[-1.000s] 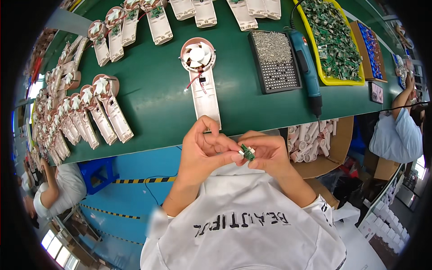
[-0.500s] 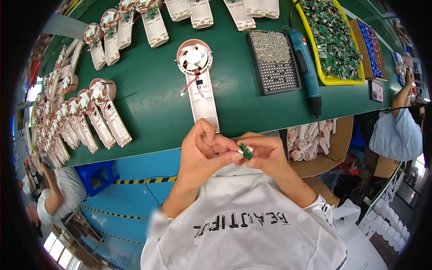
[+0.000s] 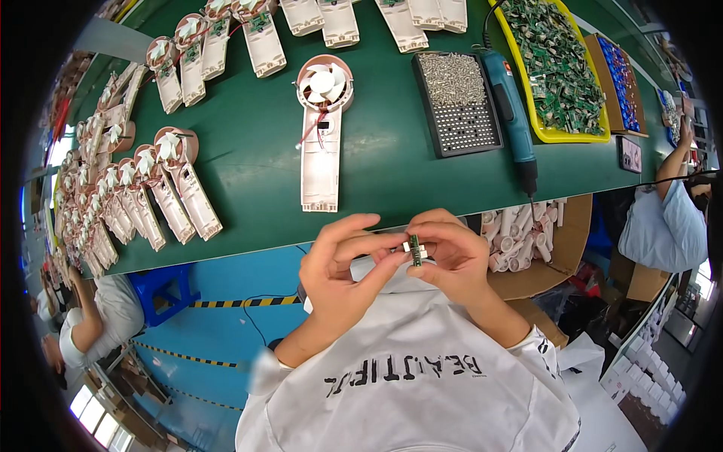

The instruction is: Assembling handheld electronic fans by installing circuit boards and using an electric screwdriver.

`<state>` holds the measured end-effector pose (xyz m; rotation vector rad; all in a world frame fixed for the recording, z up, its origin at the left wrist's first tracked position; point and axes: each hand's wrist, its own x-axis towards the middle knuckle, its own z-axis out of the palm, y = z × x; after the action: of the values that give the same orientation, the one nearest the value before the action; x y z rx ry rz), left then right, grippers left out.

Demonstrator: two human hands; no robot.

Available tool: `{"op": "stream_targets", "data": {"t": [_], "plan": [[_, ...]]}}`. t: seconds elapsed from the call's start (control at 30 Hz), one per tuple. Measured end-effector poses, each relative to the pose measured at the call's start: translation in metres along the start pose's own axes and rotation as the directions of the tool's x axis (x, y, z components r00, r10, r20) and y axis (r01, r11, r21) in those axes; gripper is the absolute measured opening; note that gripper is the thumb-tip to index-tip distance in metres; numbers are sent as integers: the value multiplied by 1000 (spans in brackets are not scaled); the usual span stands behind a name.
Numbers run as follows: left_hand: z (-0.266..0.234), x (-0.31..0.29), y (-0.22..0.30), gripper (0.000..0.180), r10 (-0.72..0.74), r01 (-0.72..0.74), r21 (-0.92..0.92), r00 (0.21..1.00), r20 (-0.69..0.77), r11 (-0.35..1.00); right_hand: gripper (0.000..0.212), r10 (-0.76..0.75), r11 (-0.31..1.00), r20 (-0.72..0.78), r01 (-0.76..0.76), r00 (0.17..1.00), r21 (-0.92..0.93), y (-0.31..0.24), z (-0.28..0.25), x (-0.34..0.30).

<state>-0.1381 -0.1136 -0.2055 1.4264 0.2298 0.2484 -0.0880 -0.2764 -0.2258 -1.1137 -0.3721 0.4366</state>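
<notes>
A small green circuit board [image 3: 415, 251] with white connectors is held up just off the table's near edge, turned nearly edge-on. My right hand [image 3: 458, 255] pinches it between thumb and fingers from the right. From the left, the thumb and index finger of my left hand [image 3: 343, 260] close on its white connector side. Beyond my hands, a pale pink handheld fan half-shell [image 3: 320, 162] lies on the green table with its inside up. A white fan wheel [image 3: 321, 82] sits in its round head, and thin red and dark wires trail below the wheel.
Several similar fan shells [image 3: 177, 181] stand in rows at left and along the back. Right of centre are a black screw tray [image 3: 463, 143], a teal electric screwdriver [image 3: 512, 109] and a yellow bin [image 3: 568, 137] of circuit boards. A cardboard box [image 3: 568, 241] of pink parts stands below the table edge.
The circuit board has been turned from showing its face to nearly edge-on. The fan shell now lies straighter and slightly farther from me, with my left hand clear of its end.
</notes>
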Motion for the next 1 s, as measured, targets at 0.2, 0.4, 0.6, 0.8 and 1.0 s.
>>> {"op": "stream_targets", "data": {"t": [0.2, 0.4, 0.6, 0.8, 1.0], "plan": [[-1, -1, -5, 47, 71, -72, 20, 996, 44, 997, 41, -21, 989, 29, 25, 999, -144, -3, -5, -2], [1, 0, -12, 39, 212, -211, -26, 976, 44, 977, 42, -60, 984, 55, 69, 997, -167, -7, -7, -1], [1, 0, -15, 35, 278, -277, -31, 958, 62, 960, 42, -85, 987, 80, 95, 993, -127, -4, -10, -1], [-2, 2, -19, 35, 377, -381, 29, 921, 100, 924, 43, -92, 988, 98, 103, 991, -111, -1, -11, -1], [6, 9, -20, 36, 259, -249, -116, 962, 83, 961, 41, -118, 971, 22, 120, 993, -206, 2, -18, -2]]}}
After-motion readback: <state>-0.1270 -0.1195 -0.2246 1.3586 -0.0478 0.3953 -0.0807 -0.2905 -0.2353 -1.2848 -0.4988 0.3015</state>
